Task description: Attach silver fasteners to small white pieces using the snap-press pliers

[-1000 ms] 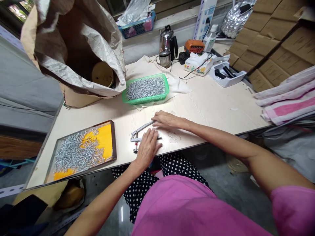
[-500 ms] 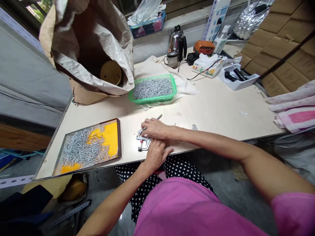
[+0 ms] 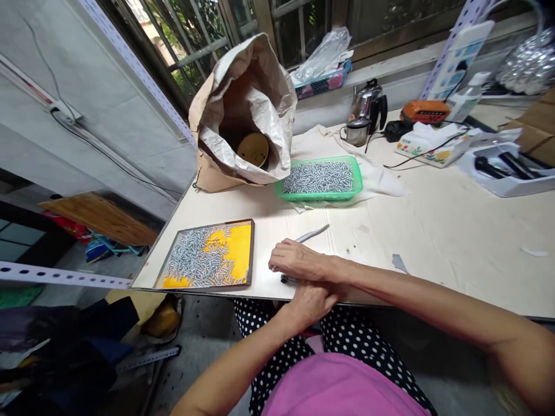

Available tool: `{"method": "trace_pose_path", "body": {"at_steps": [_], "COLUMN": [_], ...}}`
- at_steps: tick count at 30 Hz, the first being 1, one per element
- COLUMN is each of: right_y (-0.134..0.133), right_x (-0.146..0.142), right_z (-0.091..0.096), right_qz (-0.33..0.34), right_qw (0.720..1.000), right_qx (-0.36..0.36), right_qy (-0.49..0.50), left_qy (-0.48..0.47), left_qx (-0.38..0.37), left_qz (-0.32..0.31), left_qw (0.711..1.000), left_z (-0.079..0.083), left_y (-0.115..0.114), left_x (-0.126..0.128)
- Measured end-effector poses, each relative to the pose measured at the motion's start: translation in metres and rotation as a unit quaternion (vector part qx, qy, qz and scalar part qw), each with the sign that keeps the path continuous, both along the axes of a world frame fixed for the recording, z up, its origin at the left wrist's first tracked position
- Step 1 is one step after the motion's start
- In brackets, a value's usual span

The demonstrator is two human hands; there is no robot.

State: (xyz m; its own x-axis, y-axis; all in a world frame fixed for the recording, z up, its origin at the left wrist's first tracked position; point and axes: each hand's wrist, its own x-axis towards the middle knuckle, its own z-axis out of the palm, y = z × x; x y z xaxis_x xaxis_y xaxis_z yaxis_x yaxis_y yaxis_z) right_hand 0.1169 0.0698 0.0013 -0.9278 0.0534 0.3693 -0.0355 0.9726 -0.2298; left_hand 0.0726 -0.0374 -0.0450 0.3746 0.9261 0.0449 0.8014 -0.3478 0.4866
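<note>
A metal pair of pliers lies at the table's front, mostly covered by my hands. Its grey handle (image 3: 313, 233) sticks out beyond my right hand, and its dark jaw end (image 3: 284, 279) shows below the fingers. My right hand (image 3: 299, 260) rests over the pliers, fingers together and curled down around them. Under my right wrist, my left hand (image 3: 310, 303) sits at the table edge with its thumb out; its fingers are hidden. To the left, a shallow tray (image 3: 252, 251) with a yellow bottom holds a heap of small metal pins (image 3: 195, 260).
Behind my hands stands a green basket (image 3: 323, 195) full of similar pins, beside a large paper sack (image 3: 217, 167). A kettle (image 3: 368, 104), a metal cup (image 3: 358, 134), a tissue box (image 3: 429, 144) and a white tray (image 3: 507, 182) stand at the back right.
My view has swung left and up, so things appear further right. My right hand has shifted leftward and nearer over the pliers, covering more of the jaw.
</note>
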Motion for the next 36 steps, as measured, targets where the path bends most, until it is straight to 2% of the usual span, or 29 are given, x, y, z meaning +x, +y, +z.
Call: {"method": "trace_pose_path", "body": {"at_steps": [2,4,6,8,10,12,14,16,18,21,24,27,29,30,33,36], "right_y": [0.011,0.034,0.065,0.093,0.109,0.104,0.081,0.049,0.016,-0.018,-0.030,-0.029,-0.027,-0.026,-0.026,-0.026], "right_x": [0.005,0.015,0.028,0.044,0.057,0.066,0.071,0.074,0.077,0.081,0.084,0.084,0.082,0.081,0.079,0.078], "right_z": [0.020,0.045,0.066,0.079,0.081,0.073,0.059,0.042,0.025,0.008,-0.001,-0.006,-0.010,-0.012,-0.020,-0.025], "right_qz": [-0.054,-0.136,-0.222,-0.313,-0.380,-0.394,-0.357,-0.300,-0.266,-0.262,-0.285,-0.311,-0.320,-0.321,-0.322,-0.322], "right_qw": [0.996,0.982,0.962,0.938,0.914,0.909,0.927,0.948,0.956,0.952,0.938,0.924,0.919,0.920,0.924,0.927], "right_qx": [-0.035,-0.052,-0.048,-0.015,0.014,0.014,-0.023,-0.080,-0.121,-0.148,-0.159,-0.151,-0.141,-0.136,-0.116,-0.094], "right_qy": [0.065,0.124,0.154,0.151,0.145,0.137,0.114,0.076,0.025,-0.058,-0.117,-0.165,-0.180,-0.181,-0.172,-0.169], "left_qy": [-0.017,-0.023,0.003,0.089,0.199,0.275,0.313,0.327,0.321,0.282,0.258,0.259,0.207,0.151,-0.070,-0.178], "left_qx": [0.036,0.098,0.165,0.180,0.151,0.078,0.012,-0.026,-0.046,-0.086,-0.131,-0.102,-0.064,-0.058,-0.123,-0.194], "left_qz": [-0.014,0.022,0.129,0.259,0.375,0.441,0.456,0.444,0.439,0.459,0.457,0.449,0.450,0.446,0.398,0.345], "left_qw": [0.999,0.995,0.978,0.945,0.893,0.851,0.833,0.834,0.838,0.838,0.841,0.849,0.866,0.880,0.906,0.901], "left_z": [0.007,0.018,0.035,0.055,0.072,0.082,0.083,0.079,0.075,0.072,0.076,0.085,0.091,0.093,0.095,0.088], "left_y": [0.001,0.003,0.008,0.015,0.023,0.031,0.038,0.045,0.050,0.056,0.059,0.057,0.052,0.048,0.036,0.027], "left_x": [-0.008,-0.030,-0.068,-0.115,-0.162,-0.199,-0.222,-0.233,-0.239,-0.248,-0.257,-0.251,-0.231,-0.216,-0.165,-0.122]}}
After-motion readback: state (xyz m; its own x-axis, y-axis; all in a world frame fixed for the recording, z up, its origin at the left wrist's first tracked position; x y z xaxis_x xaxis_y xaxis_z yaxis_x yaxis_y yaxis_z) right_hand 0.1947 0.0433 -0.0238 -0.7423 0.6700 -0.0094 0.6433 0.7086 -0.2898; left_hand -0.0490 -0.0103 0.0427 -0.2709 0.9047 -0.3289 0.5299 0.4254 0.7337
